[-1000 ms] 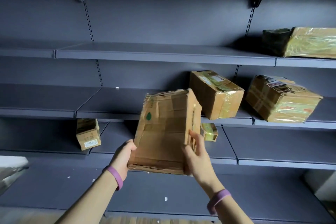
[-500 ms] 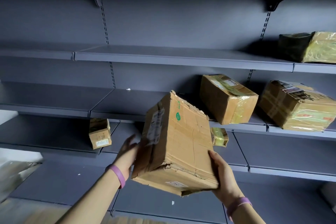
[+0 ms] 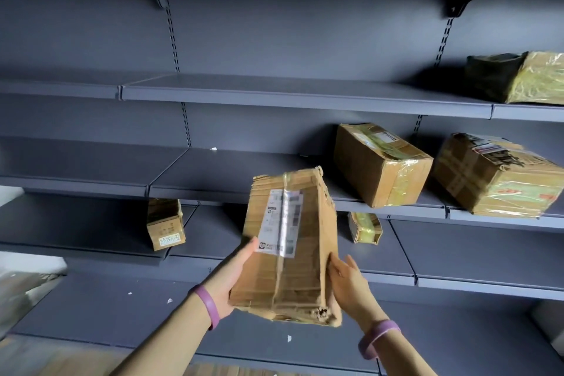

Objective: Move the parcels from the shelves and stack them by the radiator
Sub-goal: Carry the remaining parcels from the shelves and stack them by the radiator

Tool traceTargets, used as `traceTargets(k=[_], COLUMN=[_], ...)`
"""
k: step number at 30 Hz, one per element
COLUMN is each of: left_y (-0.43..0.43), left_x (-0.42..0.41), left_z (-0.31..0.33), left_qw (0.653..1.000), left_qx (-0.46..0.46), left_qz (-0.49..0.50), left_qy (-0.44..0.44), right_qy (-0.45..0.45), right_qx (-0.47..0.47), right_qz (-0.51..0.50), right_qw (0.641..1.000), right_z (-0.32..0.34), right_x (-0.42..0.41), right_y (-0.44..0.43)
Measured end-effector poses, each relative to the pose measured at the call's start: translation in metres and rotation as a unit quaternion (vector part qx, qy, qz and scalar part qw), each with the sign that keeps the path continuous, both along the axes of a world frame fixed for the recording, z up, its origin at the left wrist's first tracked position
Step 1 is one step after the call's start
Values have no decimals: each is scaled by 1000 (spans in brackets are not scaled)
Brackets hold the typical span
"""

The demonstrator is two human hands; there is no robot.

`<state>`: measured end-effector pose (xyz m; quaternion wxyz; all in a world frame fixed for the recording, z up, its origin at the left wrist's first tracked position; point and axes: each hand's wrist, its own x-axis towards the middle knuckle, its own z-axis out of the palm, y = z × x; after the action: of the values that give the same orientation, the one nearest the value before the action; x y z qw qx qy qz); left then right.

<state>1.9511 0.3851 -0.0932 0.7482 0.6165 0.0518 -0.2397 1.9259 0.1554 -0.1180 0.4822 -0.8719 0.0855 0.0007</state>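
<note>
Shelves: the grey shelving (image 3: 305,94) fills the frame. We count five parcels left on it, so most of the job looks undone.
Right-edge parcel: the biggest box (image 3: 494,177) sits on the middle shelf at the far right, taped and torn on top.
Upper-right parcel: a yellow-wrapped box (image 3: 525,76) lies one shelf up, cut off by the frame edge.
Centre-right parcel: a brown box (image 3: 378,165) stands just beside the biggest one, apart from it.
Held parcel: the battered box (image 3: 290,247) hangs at lower centre, clear of every shelf. A second ago it showed us a plain face with a green sticker; now it has turned its white label to us. We judge it ready to carry off; no radiator is in view.
Small parcels: one open-topped box (image 3: 164,224) sits at left centre, and a yellow-taped one (image 3: 364,227) is just right of the held parcel, both on the lower shelf.
Left hand (image 3: 232,278): it grips the parcel's left side, thumb on the front, fingers hidden behind.
Right hand (image 3: 348,287): its straight fingers lie flat against the parcel's right side, steadying it.
</note>
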Motion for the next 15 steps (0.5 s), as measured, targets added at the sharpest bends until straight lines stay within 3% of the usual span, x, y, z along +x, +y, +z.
traceTargets(k=[4,6,8,12,15], left_y=[-14,-20,-24,-33,-42], left_x=[-5,-8,-7,1,11], left_z=[-7,-6,-7,-5,-3], left_qw=[996,995,995,1000,1000], left_qx=[50,76,84,8,9], left_qz=[37,32,24,-11,-19], left_qy=[-59,-62,-47,15,14], right_qy=[0,-20,-36,-55,-49], right_qx=[257,333,356,360,377], right_qz=[37,38,16,-37,-62], right_qw=[966,942,934,930,923], right_z=[12,9,9,6,5], right_x=[-12,-13,-14,-13,-11], right_y=[11,12,12,7,3])
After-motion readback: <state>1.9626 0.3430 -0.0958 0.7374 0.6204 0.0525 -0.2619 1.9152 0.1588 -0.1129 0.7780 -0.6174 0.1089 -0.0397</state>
